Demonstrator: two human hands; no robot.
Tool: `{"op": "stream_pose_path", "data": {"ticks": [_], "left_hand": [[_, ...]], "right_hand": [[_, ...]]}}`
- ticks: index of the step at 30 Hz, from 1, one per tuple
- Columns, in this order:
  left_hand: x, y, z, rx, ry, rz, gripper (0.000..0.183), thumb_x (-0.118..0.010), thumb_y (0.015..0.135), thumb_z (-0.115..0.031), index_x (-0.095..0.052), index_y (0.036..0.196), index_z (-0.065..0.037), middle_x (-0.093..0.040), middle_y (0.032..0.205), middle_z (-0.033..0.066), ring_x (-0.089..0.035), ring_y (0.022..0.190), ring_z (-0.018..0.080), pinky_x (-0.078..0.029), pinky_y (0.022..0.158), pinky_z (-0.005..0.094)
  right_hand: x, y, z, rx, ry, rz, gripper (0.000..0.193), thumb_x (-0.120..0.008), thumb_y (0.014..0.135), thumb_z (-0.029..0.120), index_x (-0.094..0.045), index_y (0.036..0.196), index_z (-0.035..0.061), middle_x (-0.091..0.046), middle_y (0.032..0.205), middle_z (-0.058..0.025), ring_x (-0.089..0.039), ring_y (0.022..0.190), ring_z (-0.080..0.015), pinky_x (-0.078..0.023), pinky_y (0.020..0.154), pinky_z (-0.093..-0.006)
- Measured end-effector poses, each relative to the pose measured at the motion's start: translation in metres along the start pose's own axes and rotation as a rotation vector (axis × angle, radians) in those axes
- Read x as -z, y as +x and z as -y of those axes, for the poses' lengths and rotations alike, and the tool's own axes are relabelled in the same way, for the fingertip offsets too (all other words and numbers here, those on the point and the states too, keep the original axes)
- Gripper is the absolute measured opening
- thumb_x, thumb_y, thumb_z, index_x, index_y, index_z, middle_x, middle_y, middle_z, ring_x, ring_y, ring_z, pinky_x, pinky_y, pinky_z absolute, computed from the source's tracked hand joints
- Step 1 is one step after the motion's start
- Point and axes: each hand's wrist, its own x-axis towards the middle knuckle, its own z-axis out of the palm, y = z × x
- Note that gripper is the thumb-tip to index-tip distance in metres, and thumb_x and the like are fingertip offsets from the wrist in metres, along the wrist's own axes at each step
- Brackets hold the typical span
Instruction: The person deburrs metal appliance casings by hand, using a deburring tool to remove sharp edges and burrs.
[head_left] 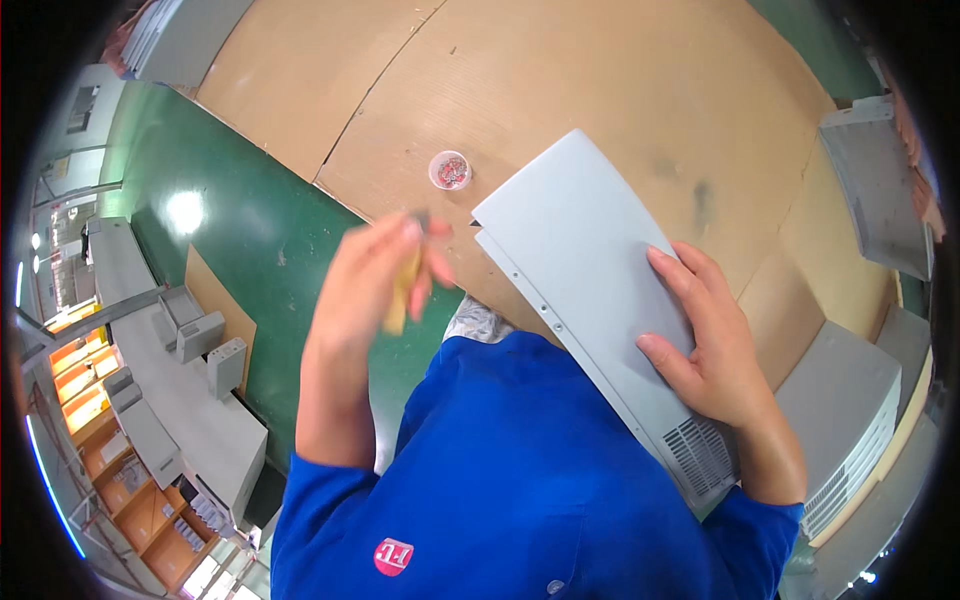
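Grey panel (590,280) lies slantwise over the table's (560,80) near edge, our right hand (715,345) flat and open on it; our left hand (375,275), pinching a blurred tool (405,285), hovers beside its far-left corner

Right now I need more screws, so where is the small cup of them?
In the head view the small cup sits on the brown workbench, just beyond the left hand and left of the grey panel's far corner.
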Motion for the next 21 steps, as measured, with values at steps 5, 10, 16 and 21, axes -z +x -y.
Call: {"op": "stream_pose_path", "data": {"ticks": [5, 10, 16, 21], "left_hand": [[-0.059, -0.048, 0.004, 0.137, -0.082, -0.006, 0.032, -0.040, 0.098, -0.018, -0.054, 0.112, 0.007, -0.064, 0.074, 0.0128, -0.054, 0.047, 0.0109, -0.042, 0.044, 0.0230], [-0.071, -0.039, 0.010, 0.099, -0.149, -0.003, 0.029, -0.039, 0.098, -0.017, -0.055, 0.106, 0.006, -0.063, 0.071, 0.0119, -0.053, 0.045, 0.0101, -0.042, 0.042, 0.0223], [-0.073, -0.036, 0.001, 0.149, -0.072, -0.031, 0.026, -0.039, 0.097, -0.016, -0.057, 0.100, 0.004, -0.061, 0.066, 0.0120, -0.048, 0.041, 0.0100, -0.038, 0.040, 0.0215], [-0.061, -0.031, -0.005, 0.182, 0.015, 0.058, 0.027, -0.039, 0.096, -0.015, -0.058, 0.098, 0.004, -0.061, 0.065, 0.0083, -0.050, 0.042, 0.0080, -0.039, 0.039, 0.0214]], "right_hand": [[0.000, 0.002, 0.002, 0.016, 0.023, 0.012, 0.060, -0.068, 0.075, 0.016, -0.046, 0.130, 0.0069, -0.043, 0.129, -0.0225, -0.049, 0.113, -0.0381, -0.044, 0.091, -0.0386], [-0.002, 0.001, 0.001, -0.003, 0.027, -0.003, 0.060, -0.068, 0.075, 0.016, -0.046, 0.130, 0.0073, -0.044, 0.127, -0.0227, -0.050, 0.112, -0.0379, -0.044, 0.090, -0.0387], [-0.003, 0.001, 0.000, 0.019, 0.015, -0.007, 0.061, -0.068, 0.074, 0.016, -0.046, 0.131, 0.0073, -0.044, 0.128, -0.0223, -0.050, 0.111, -0.0378, -0.044, 0.090, -0.0388], [-0.002, 0.000, 0.002, 0.018, 0.004, 0.000, 0.061, -0.068, 0.074, 0.016, -0.046, 0.131, 0.0073, -0.044, 0.128, -0.0222, -0.050, 0.112, -0.0380, -0.045, 0.090, -0.0388]]}}
